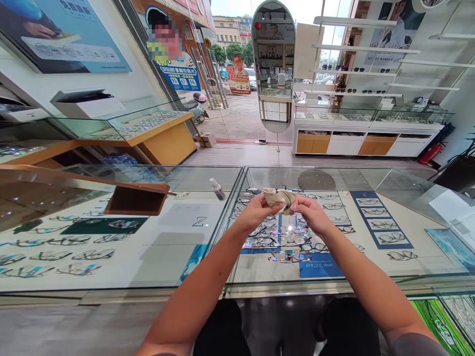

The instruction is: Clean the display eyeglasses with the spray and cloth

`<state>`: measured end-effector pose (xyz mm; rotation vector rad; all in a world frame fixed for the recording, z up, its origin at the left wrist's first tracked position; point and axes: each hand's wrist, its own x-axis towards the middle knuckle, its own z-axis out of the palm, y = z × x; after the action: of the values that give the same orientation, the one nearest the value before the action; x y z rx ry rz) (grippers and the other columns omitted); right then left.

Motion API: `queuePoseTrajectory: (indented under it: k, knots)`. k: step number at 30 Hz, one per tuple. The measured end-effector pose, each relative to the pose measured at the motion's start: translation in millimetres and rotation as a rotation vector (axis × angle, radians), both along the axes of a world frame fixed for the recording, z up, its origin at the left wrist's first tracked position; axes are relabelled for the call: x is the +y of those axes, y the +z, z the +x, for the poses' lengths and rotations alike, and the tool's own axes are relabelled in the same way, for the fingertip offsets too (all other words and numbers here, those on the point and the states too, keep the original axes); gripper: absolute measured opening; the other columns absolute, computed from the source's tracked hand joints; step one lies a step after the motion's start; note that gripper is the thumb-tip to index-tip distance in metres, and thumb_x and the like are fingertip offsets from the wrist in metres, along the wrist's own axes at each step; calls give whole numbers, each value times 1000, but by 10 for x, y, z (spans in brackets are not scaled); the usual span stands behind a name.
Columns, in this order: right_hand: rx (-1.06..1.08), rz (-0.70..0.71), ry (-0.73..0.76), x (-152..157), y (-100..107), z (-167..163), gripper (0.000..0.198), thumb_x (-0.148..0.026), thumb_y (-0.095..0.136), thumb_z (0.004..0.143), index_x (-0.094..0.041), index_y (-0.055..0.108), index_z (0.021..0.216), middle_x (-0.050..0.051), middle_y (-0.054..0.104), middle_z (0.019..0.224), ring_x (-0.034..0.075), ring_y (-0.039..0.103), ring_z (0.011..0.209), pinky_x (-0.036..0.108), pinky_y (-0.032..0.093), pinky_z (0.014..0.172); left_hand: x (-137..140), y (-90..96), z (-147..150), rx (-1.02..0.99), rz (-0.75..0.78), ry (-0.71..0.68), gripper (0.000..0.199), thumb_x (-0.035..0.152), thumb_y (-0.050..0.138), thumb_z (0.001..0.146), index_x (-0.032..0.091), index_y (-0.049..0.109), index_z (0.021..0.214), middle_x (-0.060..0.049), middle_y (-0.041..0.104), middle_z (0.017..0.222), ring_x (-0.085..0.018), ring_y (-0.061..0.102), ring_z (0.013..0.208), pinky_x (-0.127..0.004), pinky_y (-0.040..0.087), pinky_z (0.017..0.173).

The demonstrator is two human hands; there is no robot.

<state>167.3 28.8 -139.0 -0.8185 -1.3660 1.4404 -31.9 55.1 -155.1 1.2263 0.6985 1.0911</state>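
Above the glass display case, my left hand [256,213] is closed on a beige cloth [274,197], which is folded over a pair of eyeglasses [287,196]. Of these glasses only thin dark parts show; the cloth and fingers hide the rest. My right hand [313,213] pinches the glasses at the cloth's right edge. Under both hands, rows of eyeglass frames [291,256] lie inside the glass case [371,269]. A small white spray bottle [217,189] stands on the glass to the left of my left hand.
A brown tray or box [137,200] rests on the left part of the counter. Beyond the counter stand an oval mirror [274,64], a white display cabinet [345,143] and, at left, another glass case [166,143]. A red fire extinguisher [430,154] is at far right.
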Motion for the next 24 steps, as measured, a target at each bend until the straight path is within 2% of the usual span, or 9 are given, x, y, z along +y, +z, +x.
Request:
queuePoseTrajectory:
  k: [4, 9, 13, 17, 20, 24]
  knots:
    - [60, -62, 51, -28, -58, -53, 30, -46, 85, 72, -23, 67, 67, -2, 63, 75, 18, 54, 81, 35, 42, 88, -72, 1, 92, -21, 25, 97, 54, 45, 104, 57, 16, 79, 94, -6, 79, 88, -22, 71, 81, -33, 56, 77]
    - [50, -14, 139, -111, -92, -106, 43, -61, 90, 74, -22, 71, 75, 0, 65, 82, 19, 57, 85, 37, 45, 91, -158, -4, 192, -42, 90, 285, 55, 62, 97, 64, 15, 74, 79, -2, 72, 72, -16, 63, 65, -29, 51, 64]
    - [44, -5, 155, -144, -107, -140, 46, -64, 89, 76, -22, 72, 80, 1, 64, 86, 19, 57, 86, 37, 45, 90, -134, -34, 202, -69, 43, 372, 62, 74, 87, 72, 16, 67, 68, 1, 63, 61, -10, 54, 55, -25, 43, 53]
    - [105, 35, 63, -71, -98, -100, 44, -62, 90, 74, -23, 71, 75, 1, 61, 87, 20, 56, 92, 36, 44, 96, -33, -58, 186, -146, 28, 369, 62, 78, 85, 70, 18, 71, 80, 1, 67, 66, -15, 64, 66, -26, 50, 60]
    - [164, 36, -9, 13, -69, -13, 44, -61, 92, 72, -24, 69, 74, 2, 61, 97, 20, 57, 99, 36, 46, 99, 18, -35, 160, -207, 23, 405, 62, 78, 85, 71, 20, 73, 91, -1, 72, 75, -17, 69, 75, -28, 54, 68]
    - [197, -28, -70, 94, -39, 100, 47, -61, 94, 67, -24, 65, 73, 5, 64, 108, 22, 60, 103, 38, 50, 100, 2, 29, 112, -210, 22, 341, 53, 61, 89, 75, 20, 73, 105, 0, 70, 79, -14, 65, 70, -28, 54, 70]
